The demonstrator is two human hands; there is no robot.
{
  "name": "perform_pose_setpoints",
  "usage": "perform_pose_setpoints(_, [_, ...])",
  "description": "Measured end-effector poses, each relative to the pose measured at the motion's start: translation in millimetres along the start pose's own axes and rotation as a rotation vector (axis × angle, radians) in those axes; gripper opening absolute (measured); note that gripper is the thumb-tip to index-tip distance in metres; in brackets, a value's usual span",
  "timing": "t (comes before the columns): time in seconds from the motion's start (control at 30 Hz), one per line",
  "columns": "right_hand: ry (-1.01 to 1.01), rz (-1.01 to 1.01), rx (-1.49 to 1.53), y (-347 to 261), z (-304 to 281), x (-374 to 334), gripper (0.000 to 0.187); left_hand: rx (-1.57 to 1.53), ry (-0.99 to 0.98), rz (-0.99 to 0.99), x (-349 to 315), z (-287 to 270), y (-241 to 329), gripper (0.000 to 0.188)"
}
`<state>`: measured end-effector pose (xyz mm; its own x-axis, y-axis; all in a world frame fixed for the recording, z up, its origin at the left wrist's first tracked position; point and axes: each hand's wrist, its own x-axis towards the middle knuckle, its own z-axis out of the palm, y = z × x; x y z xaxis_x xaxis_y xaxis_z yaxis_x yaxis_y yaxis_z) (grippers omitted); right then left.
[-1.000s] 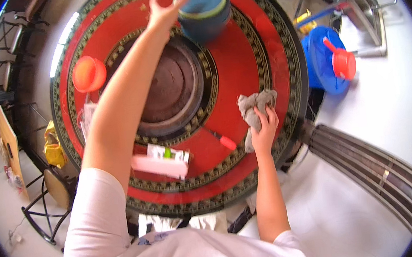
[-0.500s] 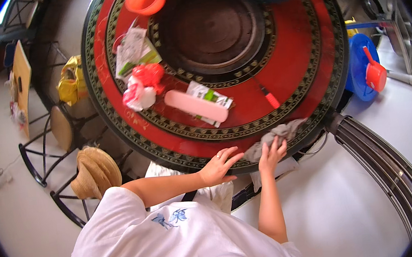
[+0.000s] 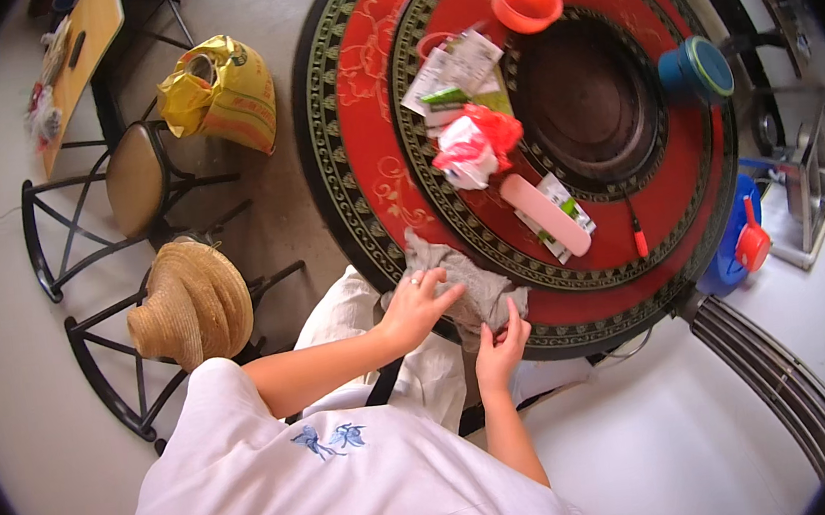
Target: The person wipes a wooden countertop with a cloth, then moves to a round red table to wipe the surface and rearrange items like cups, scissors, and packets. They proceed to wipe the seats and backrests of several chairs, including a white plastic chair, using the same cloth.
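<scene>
A crumpled grey cloth (image 3: 476, 286) lies spread at the near edge of the round red and black table (image 3: 374, 176). My left hand (image 3: 421, 309), with a ring on one finger, rests over the cloth's left part with its fingers apart. At the near right corner of the cloth, my right hand (image 3: 503, 349) has thumb and fingers closed on the fabric. Farther in on the table are a pink oblong case (image 3: 546, 215), a white and green packet (image 3: 568, 203) under it, and a red and white plastic bag (image 3: 476, 145).
An orange bowl (image 3: 526, 1), a teal bucket (image 3: 695, 72) and a red-handled tool (image 3: 640, 242) stand or lie on the table. To the left are straw hats (image 3: 196, 305) on a chair, a stool (image 3: 136, 181) and a yellow sack (image 3: 224, 91). A blue basin (image 3: 716, 271) sits at right.
The view has turned, shifting the table right. The cloth has moved left along the table edge with my right hand and is more spread out. My left hand has come onto it.
</scene>
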<state>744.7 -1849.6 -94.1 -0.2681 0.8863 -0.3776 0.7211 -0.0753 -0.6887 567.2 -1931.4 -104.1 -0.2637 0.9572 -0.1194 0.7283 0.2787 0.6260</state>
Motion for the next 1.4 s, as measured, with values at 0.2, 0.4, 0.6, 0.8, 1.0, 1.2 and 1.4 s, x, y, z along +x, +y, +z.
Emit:
perform_pose_setpoints(0.2, [-0.176,-0.481,-0.747,39,79,-2,0.063,0.267,-0.131,0.142,-34,31,-87,0.059])
perform_pose_setpoints(0.4, [-0.221,-0.752,-0.729,-37,195,76,0.076,0.188,0.03,-0.044,27,-49,-205,0.067])
perform_pose_setpoints(0.6, [-0.176,-0.911,-0.707,-140,294,128,0.063,0.422,0.392,-0.279,57,-85,-274,0.041])
perform_pose_setpoints(0.8, [-0.408,-1.034,-0.588,-66,216,73,0.064,0.32,0.466,-0.24,-10,-8,-199,0.016])
perform_pose_setpoints(1.0, [-0.531,-1.205,-0.712,29,126,33,0.056,0.234,0.426,-0.336,-81,84,-90,0.017])
perform_pose_setpoints(1.2, [-0.81,-1.221,-0.724,54,74,11,0.042,-0.059,0.288,-0.638,-125,144,-16,0.023])
perform_pose_setpoints(1.4, [-1.326,-1.172,-0.86,49,110,-10,0.041,-0.235,0.376,-1.049,-212,169,48,0.038])
